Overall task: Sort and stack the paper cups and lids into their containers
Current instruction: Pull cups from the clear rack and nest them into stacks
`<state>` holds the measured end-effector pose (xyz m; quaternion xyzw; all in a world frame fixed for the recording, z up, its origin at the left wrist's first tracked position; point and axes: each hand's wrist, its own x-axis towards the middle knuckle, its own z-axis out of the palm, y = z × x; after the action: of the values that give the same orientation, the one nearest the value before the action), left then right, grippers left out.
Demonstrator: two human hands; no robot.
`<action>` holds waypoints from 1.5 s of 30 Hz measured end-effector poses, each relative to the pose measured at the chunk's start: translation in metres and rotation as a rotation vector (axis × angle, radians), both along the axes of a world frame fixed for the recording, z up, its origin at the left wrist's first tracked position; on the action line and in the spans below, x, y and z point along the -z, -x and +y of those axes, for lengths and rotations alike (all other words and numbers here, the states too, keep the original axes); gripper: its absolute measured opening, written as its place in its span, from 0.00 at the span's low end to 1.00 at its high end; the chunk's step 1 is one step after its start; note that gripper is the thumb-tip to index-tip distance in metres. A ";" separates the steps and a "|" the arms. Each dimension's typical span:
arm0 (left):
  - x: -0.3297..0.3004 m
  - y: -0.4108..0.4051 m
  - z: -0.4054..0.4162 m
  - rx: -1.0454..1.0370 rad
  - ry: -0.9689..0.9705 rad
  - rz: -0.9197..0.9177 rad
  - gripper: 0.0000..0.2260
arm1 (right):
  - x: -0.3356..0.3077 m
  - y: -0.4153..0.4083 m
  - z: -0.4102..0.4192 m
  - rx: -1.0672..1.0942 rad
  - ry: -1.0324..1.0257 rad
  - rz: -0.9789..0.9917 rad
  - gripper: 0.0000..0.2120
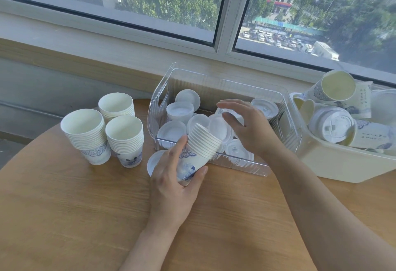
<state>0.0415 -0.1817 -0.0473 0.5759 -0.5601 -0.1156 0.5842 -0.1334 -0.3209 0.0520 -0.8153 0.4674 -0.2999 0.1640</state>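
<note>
Round wooden bench [85, 217] under a window, carrying everything.

White opaque bin [342, 163], well right of the right hand's fingers: a loose heap of printed paper cups [336, 86] lying tilted and on their sides, at least one with its lid on. Not yet sorted.

Clear ribbed bin [214, 90], directly beyond and below both hands: white plastic lids [171, 131] lie scattered on its floor, some overlapping, not stacked.

Three nested cup stacks [85, 133], upright on the bench, well left of the left hand's fingers.

One stray lid [153, 161] on the bench, just behind the left hand, partly hidden.

Left hand [175, 185]: fingers and thumb curled round the lower wall of a nested stack of cups [201, 144], held tilted, mouth toward the clear bin, over its near edge.

Right hand [248, 125]: fingers straight, slightly spread, hovering over the lids just beyond the stack's mouth. Whether it touches a lid, cannot tell.

Handling, judged: a nested stack is light and stiffer than a single cup, but thin paper walls dent under squeeze. Best grip is low and round the wall, as here, rims left free. Lids are light, thin, probably slick; pick by the rim edge and stack flat.
</note>
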 end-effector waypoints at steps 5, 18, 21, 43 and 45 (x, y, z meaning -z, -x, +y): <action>0.002 -0.001 -0.002 -0.019 0.028 -0.011 0.34 | 0.006 -0.008 -0.041 0.033 0.034 0.203 0.17; 0.007 -0.001 -0.004 -0.010 0.014 -0.008 0.33 | 0.017 -0.012 -0.069 0.098 -0.098 0.422 0.21; 0.007 -0.001 -0.005 -0.008 0.010 -0.001 0.33 | 0.016 -0.008 -0.072 0.133 -0.090 0.409 0.20; 0.005 -0.002 -0.003 -0.010 0.001 0.032 0.33 | -0.011 -0.010 -0.088 0.115 -0.025 0.645 0.07; 0.005 -0.002 -0.004 -0.008 0.002 0.038 0.33 | -0.014 -0.006 -0.086 0.145 0.016 0.530 0.05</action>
<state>0.0433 -0.1856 -0.0519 0.5754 -0.5465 -0.1237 0.5958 -0.1272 -0.4065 0.0656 -0.8311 0.5486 -0.0908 0.0076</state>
